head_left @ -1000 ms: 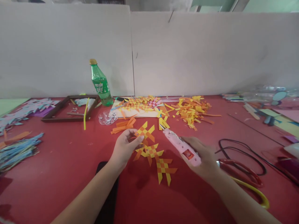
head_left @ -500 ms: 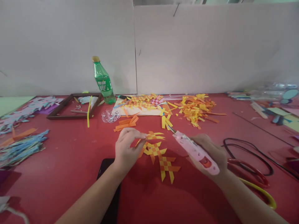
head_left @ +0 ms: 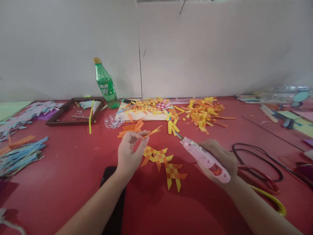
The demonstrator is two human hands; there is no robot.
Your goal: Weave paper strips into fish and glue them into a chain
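Between thumb and fingers, my left hand (head_left: 130,148) pinches a small orange-and-yellow woven paper piece (head_left: 154,131), tilted and seen nearly edge-on. My right hand (head_left: 220,155) is closed around a pink glue gun (head_left: 204,158), its metal tip pointing up and left toward the held piece, apart from it. Below and between the hands lies a chain of woven yellow-and-orange paper pieces (head_left: 161,156), its lowest piece (head_left: 174,174) with strip ends splayed. Loose yellow strips (head_left: 173,127) lie just beyond the gun's tip.
Orange strips (head_left: 130,128), a clear dish (head_left: 114,121), a green bottle (head_left: 106,86) and a dark frame (head_left: 68,123) stand farther back. A paper-strip pile (head_left: 205,112) lies behind the gun. A phone (head_left: 113,202) is under my left forearm; scissors (head_left: 269,197) and black cord (head_left: 256,146) lie right.
My left hand has lifted the woven piece up and away from the chain and turned it more edge-on. My right hand and the glue gun have stayed nearly in place.
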